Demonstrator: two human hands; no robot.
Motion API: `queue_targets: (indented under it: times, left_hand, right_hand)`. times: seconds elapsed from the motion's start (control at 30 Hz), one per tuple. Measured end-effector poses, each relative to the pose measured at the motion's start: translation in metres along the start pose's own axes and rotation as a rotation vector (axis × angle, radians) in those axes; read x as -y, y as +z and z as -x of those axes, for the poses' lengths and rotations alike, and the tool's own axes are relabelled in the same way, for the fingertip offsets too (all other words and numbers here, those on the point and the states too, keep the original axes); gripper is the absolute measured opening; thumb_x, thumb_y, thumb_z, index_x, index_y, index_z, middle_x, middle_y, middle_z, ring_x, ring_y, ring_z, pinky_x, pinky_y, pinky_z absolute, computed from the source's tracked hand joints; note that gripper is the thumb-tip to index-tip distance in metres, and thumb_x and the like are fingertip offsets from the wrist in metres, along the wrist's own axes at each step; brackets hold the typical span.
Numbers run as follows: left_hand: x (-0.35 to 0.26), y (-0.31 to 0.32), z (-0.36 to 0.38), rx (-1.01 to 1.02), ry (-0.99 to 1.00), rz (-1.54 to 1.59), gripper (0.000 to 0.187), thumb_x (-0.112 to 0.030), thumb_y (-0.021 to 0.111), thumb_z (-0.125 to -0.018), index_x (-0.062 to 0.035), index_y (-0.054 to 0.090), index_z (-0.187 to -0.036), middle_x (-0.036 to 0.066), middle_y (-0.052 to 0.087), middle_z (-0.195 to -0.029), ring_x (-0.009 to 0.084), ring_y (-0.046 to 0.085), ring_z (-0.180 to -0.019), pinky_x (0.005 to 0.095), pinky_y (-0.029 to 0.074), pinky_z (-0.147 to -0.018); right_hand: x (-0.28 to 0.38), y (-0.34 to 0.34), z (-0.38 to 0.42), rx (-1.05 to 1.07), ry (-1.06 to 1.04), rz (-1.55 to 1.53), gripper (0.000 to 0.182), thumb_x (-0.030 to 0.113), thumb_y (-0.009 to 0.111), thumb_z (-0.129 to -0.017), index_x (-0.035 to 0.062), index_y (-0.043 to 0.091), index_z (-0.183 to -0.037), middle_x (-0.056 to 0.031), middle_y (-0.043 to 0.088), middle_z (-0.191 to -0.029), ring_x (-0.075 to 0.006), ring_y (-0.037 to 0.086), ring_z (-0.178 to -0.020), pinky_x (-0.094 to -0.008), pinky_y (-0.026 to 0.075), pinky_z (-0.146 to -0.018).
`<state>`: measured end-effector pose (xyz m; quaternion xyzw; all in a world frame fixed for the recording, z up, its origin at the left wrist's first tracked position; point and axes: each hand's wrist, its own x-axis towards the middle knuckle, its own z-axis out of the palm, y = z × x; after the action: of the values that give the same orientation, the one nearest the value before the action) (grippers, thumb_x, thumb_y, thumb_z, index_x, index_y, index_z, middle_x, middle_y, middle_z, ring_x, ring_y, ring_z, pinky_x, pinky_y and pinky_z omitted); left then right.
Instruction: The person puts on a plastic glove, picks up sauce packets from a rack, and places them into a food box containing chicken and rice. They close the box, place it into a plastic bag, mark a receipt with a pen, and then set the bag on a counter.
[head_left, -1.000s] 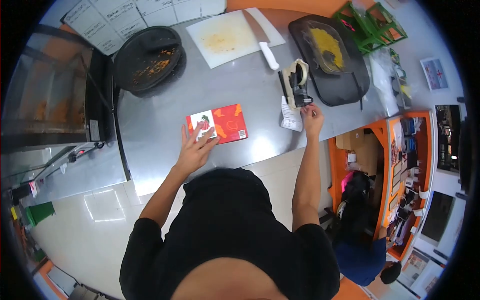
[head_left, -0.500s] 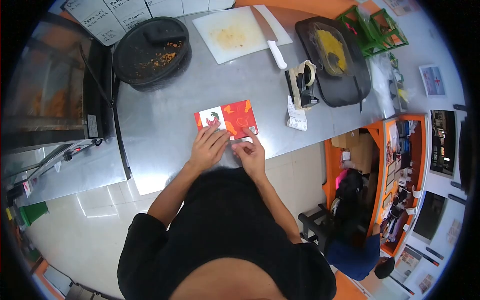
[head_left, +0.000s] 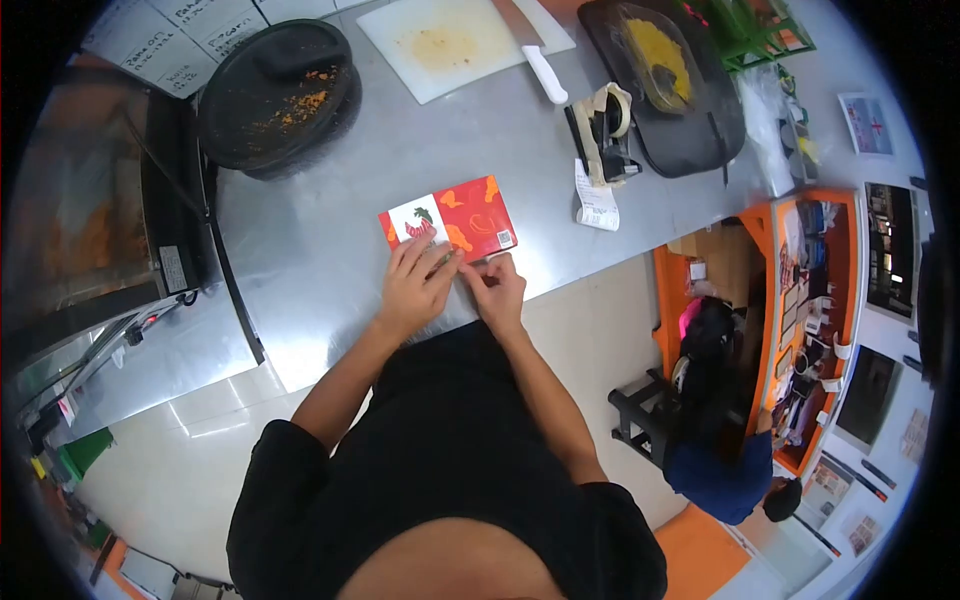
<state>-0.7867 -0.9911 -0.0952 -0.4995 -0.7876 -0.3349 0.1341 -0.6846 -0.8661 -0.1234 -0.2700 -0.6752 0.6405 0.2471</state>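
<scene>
Red and white, the box (head_left: pixel 449 225) lies flat on the steel counter (head_left: pixel 330 200) just in front of you. Your left hand (head_left: pixel 415 285) presses its near edge; your right hand (head_left: pixel 495 288) pinches there, seemingly sealing it. Next, smooth that edge firmly.

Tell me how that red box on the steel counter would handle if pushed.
The red box lies flat and thin, so it probably won't tip. On the smooth steel counter it would likely slide easily. It looks like printed cardboard, so probably light.
</scene>
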Motion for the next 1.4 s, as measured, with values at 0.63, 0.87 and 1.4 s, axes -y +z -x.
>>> queue_targets:
  times: [0.63,0.87,1.4]
  left_hand:
    - [-0.118,0.059,-0.087,-0.157,-0.343,-0.262,0.014,-0.012,0.074,-0.082,-0.0039,0.064,-0.088,0.009,0.064,-0.093,0.0300,0.059,-0.095,0.0432,0.044,-0.088]
    - [-0.244,0.193,-0.192,-0.130,-0.210,0.263,0.004,0.001,0.067,-0.081,-0.0016,0.065,-0.083,0.013,0.067,-0.083,0.0300,0.064,-0.074,0.0375,0.050,-0.067]
    - [-0.368,0.503,-0.559,0.095,0.004,0.726,0.006,-0.004,0.072,-0.082,-0.0014,0.068,-0.080,0.011,0.067,-0.076,0.0262,0.065,-0.067,0.0341,0.051,-0.062]
  right_hand:
    - [0.024,-0.293,-0.037,0.249,-0.326,0.396,0.015,0.019,0.065,-0.091,0.0041,0.069,-0.092,-0.0134,0.067,-0.078,-0.0341,0.063,-0.066,-0.0403,0.051,-0.059]
    - [0.004,-0.475,-0.161,-0.375,-0.168,0.409,0.014,0.009,0.065,-0.090,-0.0002,0.072,-0.099,-0.0106,0.073,-0.086,-0.0144,0.067,-0.068,-0.0262,0.051,-0.059]
    - [-0.018,-0.802,-0.640,-0.052,-0.089,1.230,0.019,0.007,0.063,-0.082,0.0029,0.072,-0.099,-0.0188,0.069,-0.099,-0.0377,0.064,-0.096,-0.0424,0.051,-0.089]
